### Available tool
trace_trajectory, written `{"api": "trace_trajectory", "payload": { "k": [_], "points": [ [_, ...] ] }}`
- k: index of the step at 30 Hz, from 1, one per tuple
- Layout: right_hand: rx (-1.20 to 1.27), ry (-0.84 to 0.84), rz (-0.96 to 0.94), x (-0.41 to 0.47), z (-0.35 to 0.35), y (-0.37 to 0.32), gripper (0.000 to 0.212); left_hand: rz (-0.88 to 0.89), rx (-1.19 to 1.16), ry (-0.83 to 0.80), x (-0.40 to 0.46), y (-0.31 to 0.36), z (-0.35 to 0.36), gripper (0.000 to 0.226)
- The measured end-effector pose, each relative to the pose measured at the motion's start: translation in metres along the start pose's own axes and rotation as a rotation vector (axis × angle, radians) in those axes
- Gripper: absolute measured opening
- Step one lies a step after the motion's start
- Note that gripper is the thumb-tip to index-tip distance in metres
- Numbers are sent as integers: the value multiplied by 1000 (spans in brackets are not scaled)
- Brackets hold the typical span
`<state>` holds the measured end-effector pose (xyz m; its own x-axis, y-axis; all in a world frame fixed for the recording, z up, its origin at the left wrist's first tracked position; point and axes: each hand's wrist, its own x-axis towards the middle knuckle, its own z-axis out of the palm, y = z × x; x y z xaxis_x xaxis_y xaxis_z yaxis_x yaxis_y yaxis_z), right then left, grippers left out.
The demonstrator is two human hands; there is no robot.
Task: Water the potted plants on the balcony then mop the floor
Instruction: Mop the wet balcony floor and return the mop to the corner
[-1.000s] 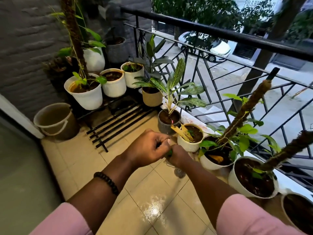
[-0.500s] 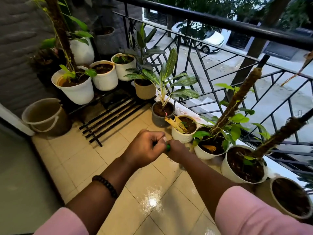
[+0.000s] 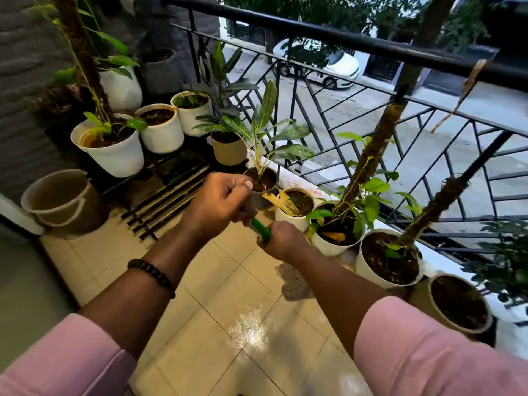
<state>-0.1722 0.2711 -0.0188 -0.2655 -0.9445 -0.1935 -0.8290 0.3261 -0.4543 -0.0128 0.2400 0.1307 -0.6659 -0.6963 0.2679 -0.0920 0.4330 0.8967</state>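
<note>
Though gripped at both ends, hidden: most of the green tube [image 3: 260, 228]; nature unclear, ends buried in both fists.
Left hand [image 3: 220, 204]: clenched around tube's upper end, thumb on top.
Right hand [image 3: 281, 241]: curled around lower end.
Tube place: mid-frame, above floor, at 7 o'clock from grey pot [image 3: 261, 181].
Cut off: pot [image 3: 460, 302] at 4 o'clock, partly behind right sleeve.
Floor [image 3: 228, 287]: cream tiles, wet sheen at 6 o'clock; dark patch under right wrist.
Railing [image 3: 357, 42]: black bars, street and white car beyond.
Bucket [image 3: 57, 200]: at 9 o'clock, contents indiscernible.
White pots [image 3: 114, 150]: soil, leafy stems; along railing, mossy poles.
</note>
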Motion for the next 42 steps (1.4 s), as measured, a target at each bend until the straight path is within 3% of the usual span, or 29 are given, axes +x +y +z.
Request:
{"api": "trace_trajectory", "payload": {
  "k": [7,11,17,25,32,37,39,42],
  "points": [
    [-113,-136,10,-42,-30,78,26,46,48,-135,-16,6,76,47],
    [-148,-97,75,-75,-18,125,22,156,102,-247,-35,-4,130,41],
    [6,-22,128,-88,-7,116,23,211,152,-355,-34,3,126,43],
    [-105,-131,76,-109,-15,99,34,136,-58,-251,-55,5,103,47],
    [-169,-188,174,-152,-28,167,30,176,49,-332,-66,7,171,46],
    [-138,-140,306,-202,-27,221,23,279,61,-456,-92,9,248,30],
    [-103,-99,329,-210,-21,221,14,303,68,-442,-91,12,254,31],
    [-23,-43,353,-207,-16,212,19,328,86,-491,-85,15,244,34]
  ]
}}
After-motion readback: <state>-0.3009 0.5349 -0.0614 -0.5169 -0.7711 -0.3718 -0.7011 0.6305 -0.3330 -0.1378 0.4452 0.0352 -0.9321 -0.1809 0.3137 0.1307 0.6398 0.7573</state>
